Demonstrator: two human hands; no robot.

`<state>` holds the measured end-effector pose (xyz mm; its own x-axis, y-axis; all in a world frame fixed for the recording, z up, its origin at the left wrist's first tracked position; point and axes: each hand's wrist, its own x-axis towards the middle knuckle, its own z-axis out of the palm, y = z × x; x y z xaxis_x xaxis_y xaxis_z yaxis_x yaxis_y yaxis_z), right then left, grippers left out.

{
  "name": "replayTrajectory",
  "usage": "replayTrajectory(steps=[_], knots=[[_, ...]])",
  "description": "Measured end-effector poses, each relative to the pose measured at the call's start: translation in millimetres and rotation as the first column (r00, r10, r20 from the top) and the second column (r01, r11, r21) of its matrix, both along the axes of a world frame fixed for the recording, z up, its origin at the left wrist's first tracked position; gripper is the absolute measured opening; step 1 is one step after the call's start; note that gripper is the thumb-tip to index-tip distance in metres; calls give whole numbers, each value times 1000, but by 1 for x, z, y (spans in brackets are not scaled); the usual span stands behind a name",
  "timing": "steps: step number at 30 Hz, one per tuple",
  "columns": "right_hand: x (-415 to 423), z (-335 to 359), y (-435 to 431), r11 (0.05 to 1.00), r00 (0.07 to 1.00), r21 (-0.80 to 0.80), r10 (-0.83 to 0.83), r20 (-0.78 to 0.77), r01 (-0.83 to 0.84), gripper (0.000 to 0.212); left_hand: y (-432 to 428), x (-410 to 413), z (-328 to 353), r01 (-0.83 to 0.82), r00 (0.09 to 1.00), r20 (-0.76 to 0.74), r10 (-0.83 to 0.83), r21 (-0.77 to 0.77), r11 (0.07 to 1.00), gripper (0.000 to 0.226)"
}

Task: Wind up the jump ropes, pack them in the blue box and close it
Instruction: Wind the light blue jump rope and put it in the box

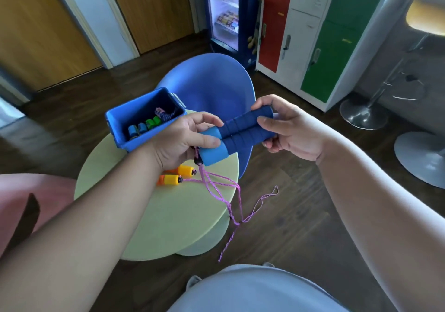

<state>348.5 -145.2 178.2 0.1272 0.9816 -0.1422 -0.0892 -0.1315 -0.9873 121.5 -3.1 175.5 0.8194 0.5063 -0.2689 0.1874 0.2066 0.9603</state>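
Winding looks barely started. The left hand (pixel 183 140) pinches the pale ends of the 2 handles (pixel 240 128), and the right hand (pixel 289 128) curls round their dark ends. The rope (pixel 231 191) hangs loose below the left grip and next needs looping round the handles. The open box (pixel 117 131) sits just beyond that grip.

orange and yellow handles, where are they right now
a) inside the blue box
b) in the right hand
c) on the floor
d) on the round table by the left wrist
D: the orange and yellow handles lie on the pale green table next to the left hand's wrist, outside the blue box, while that hand and the right hand grip the blue handles.
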Motion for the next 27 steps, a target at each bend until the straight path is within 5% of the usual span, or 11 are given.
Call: replayTrajectory(steps=[5,10,14,21,27], knots=[[3,6,20,972,963,69,-213,-166,227,18,-6,-13,-3,-319,934,125,334,-126,939,30],[-17,15,51,951,942,79,-282,-182,300,16,-21,-50,-14,-597,802,55,595,44,801,9],[-69,15,79,982,956,63,-155,-247,176,20,-26,-80,-15,-761,643,72,762,171,626,11],[-187,7,108,994,934,-11,101,-342,-112,36,-41,-141,-25,-926,344,21,939,177,335,22],[-266,-7,109,964,938,-63,237,-252,-260,29,-63,-183,-22,-982,143,47,989,-120,148,17]])
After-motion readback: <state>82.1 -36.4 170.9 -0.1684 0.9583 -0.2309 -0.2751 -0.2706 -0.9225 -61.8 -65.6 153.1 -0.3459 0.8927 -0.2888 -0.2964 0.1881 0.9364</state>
